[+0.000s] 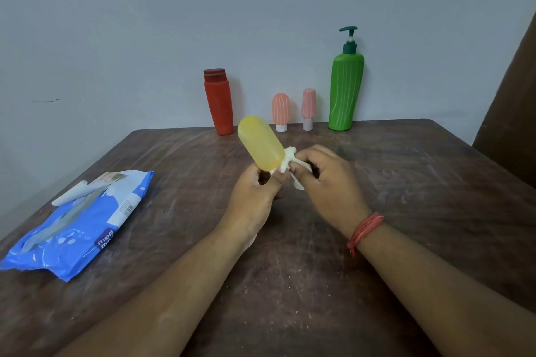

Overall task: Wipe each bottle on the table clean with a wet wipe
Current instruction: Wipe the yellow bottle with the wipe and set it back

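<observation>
My left hand (255, 197) grips the lower end of a small yellow bottle (260, 142), which tilts up and away to the left above the table. My right hand (327, 182) pinches a crumpled white wet wipe (290, 162) against the bottle's lower right side. Along the far edge stand a red bottle (219, 103), an orange striped bottle (280, 111), a pink striped bottle (308, 107) and a tall green pump bottle (346, 87), all upright.
A blue wet-wipe pack (78, 223) lies on the left of the brown wooden table (406, 182), its flap peeled back. A grey wall rises right behind the bottles. A dark brown panel (510, 101) stands at the right.
</observation>
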The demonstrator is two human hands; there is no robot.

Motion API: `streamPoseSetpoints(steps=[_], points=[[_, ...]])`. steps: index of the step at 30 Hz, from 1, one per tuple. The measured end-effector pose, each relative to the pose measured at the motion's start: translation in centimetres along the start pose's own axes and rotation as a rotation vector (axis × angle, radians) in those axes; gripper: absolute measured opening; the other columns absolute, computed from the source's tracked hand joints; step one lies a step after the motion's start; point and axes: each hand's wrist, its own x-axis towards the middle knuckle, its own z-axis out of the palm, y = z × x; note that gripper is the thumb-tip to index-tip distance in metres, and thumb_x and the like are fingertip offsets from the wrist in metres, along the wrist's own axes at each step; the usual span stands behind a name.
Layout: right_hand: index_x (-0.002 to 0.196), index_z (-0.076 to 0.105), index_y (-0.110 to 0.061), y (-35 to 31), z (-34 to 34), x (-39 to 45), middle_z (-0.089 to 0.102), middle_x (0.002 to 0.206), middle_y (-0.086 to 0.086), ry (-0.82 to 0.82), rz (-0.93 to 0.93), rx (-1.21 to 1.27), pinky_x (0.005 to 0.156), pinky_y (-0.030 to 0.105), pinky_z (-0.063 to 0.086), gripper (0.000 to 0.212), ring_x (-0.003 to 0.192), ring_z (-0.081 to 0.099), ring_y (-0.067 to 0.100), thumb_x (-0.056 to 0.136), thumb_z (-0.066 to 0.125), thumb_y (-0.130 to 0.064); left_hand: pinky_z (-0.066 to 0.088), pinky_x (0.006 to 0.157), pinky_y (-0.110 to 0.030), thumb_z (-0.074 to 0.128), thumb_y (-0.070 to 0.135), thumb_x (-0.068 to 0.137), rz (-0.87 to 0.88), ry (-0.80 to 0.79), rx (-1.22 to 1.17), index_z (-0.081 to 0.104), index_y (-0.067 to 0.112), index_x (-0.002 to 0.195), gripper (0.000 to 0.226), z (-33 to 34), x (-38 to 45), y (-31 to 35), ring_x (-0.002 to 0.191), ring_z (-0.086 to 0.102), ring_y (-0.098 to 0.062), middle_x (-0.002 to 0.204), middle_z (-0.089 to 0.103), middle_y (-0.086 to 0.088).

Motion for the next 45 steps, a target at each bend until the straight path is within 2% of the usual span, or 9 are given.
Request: streamPoseSetpoints(steps=[4, 9, 17, 22, 29, 33, 37, 42, 45], points=[[0.086, 0.066, -0.013, 0.2, 0.1, 0.1, 0.056, 0.081, -0.005, -0.012, -0.023, -0.085, 0.058, 0.014, 0.033, 0.009, 0.069, 0.049, 0.002, 0.093, 0.066, -0.019, 0.053, 0.077, -0.024, 0.069, 0.05, 0.086, 0.01, -0.016, 0.009, 0.07, 0.03, 0.113, 0.034, -0.5, 0.1, 0.0, 0.081, 0.066, 0.001, 0.087, 0.073, 0.015], [0.087, 0.066, -0.016, -0.1, 0.3, -0.2, 0.053, 0.08, -0.011, -0.017, -0.069, -0.102, 0.059, 0.01, 0.034, 0.008, 0.07, 0.049, 0.001, 0.093, 0.065, -0.021, 0.06, 0.087, -0.034, 0.07, 0.035, 0.095, -0.015, 0.011, 0.046, 0.072, 0.031, 0.108, 0.015, -0.8, 0.5, 0.0, 0.091, 0.071, -0.01, 0.098, 0.076, 0.009], [0.085, 0.068, -0.014, 1.0, -0.3, 0.0, 0.063, 0.081, -0.004, -0.017, 0.135, 0.064, 0.063, 0.02, 0.044, 0.012, 0.073, 0.057, 0.008, 0.092, 0.06, -0.007, 0.056, 0.084, -0.023, 0.069, 0.042, 0.094, 0.029, -0.089, 0.128, 0.072, 0.038, 0.102, 0.009, -0.2, -0.1, 0.2, 0.097, 0.07, -0.009, 0.106, 0.076, 0.007], [0.084, 0.067, -0.019, 0.9, 0.2, -0.1, 0.059, 0.08, -0.011, -0.033, 0.096, 0.044, 0.061, 0.009, 0.04, 0.01, 0.073, 0.054, 0.0, 0.093, 0.064, -0.02, 0.058, 0.095, -0.036, 0.073, 0.038, 0.091, -0.017, 0.01, 0.112, 0.056, 0.031, 0.125, 0.038, -0.8, 0.7, -0.2, 0.106, 0.07, -0.006, 0.115, 0.072, 0.01], [0.083, 0.065, -0.02, 1.2, 0.3, 0.0, 0.059, 0.081, -0.009, -0.029, 0.093, 0.023, 0.062, 0.008, 0.038, 0.01, 0.074, 0.052, -0.003, 0.093, 0.064, -0.018, 0.057, 0.097, -0.046, 0.082, 0.033, 0.084, -0.019, 0.09, 0.052, 0.054, 0.026, 0.121, 0.048, -0.5, 0.9, -0.7, 0.105, 0.071, -0.012, 0.114, 0.073, 0.004], [0.084, 0.064, -0.02, 1.4, 0.4, 0.0, 0.058, 0.081, -0.008, -0.04, 0.075, -0.022, 0.061, 0.007, 0.037, 0.01, 0.072, 0.051, -0.002, 0.093, 0.063, -0.018, 0.057, 0.096, -0.043, 0.08, 0.052, 0.076, 0.008, 0.061, 0.147, 0.055, 0.028, 0.13, 0.063, -0.5, 0.8, -0.5, 0.11, 0.067, -0.013, 0.119, 0.07, 0.008], [0.083, 0.064, -0.021, 1.6, 0.6, 0.2, 0.058, 0.081, -0.009, -0.049, 0.064, -0.03, 0.061, 0.008, 0.038, 0.01, 0.073, 0.052, -0.001, 0.093, 0.064, -0.019, 0.057, 0.083, -0.028, 0.079, 0.047, 0.083, 0.034, 0.069, 0.246, 0.056, 0.043, 0.113, 0.038, -1.0, 1.1, -0.5, 0.101, 0.066, -0.004, 0.109, 0.07, 0.018], [0.092, 0.072, -0.017, 1.8, -0.1, 2.6, 0.071, 0.088, 0.0, 0.077, 0.312, 0.233, 0.075, 0.04, 0.057, 0.011, 0.083, 0.067, 0.016, 0.095, 0.063, -0.022, 0.048, 0.072, -0.022, 0.08, 0.046, 0.084, 0.022, 0.127, 0.393, 0.056, 0.038, 0.104, 0.032, -1.9, 1.8, 0.0, 0.095, 0.065, -0.006, 0.104, 0.068, 0.015], [0.089, 0.071, -0.013, 2.0, 0.1, 4.7, 0.072, 0.085, 0.004, 0.062, 0.334, 0.201, 0.076, 0.046, 0.056, 0.015, 0.082, 0.068, 0.022, 0.095, 0.063, -0.024, 0.044, 0.065, -0.018, 0.08, 0.044, 0.085, 0.017, 0.166, 0.543, 0.048, 0.033, 0.114, 0.044, -2.8, 2.2, 0.1, 0.09, 0.062, -0.003, 0.102, 0.061, 0.019]])
